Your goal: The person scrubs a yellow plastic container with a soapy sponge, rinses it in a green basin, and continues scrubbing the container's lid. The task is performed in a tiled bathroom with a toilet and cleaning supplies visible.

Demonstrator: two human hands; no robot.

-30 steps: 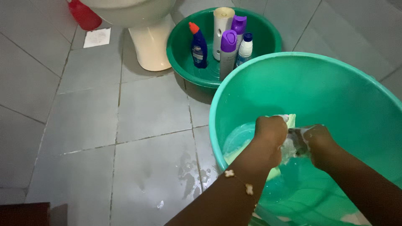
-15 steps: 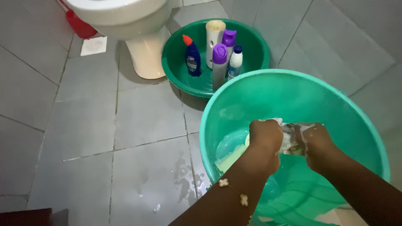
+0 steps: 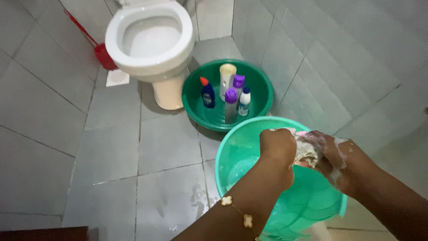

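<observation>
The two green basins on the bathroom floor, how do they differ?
The near basin is a lighter, minty green; the far basin is darker green. The near basin holds soapy water, and the left hand and right hand grip a wet cloth over it; the far basin holds upright bottles and sits beside the toilet. Both are round plastic.

The scene is dimly, evenly lit in a cool cast; soft shadows are thrown beneath the toilet (image 3: 154, 49) and the dark green basin (image 3: 263, 100); slight blur is seen throughout.
</observation>
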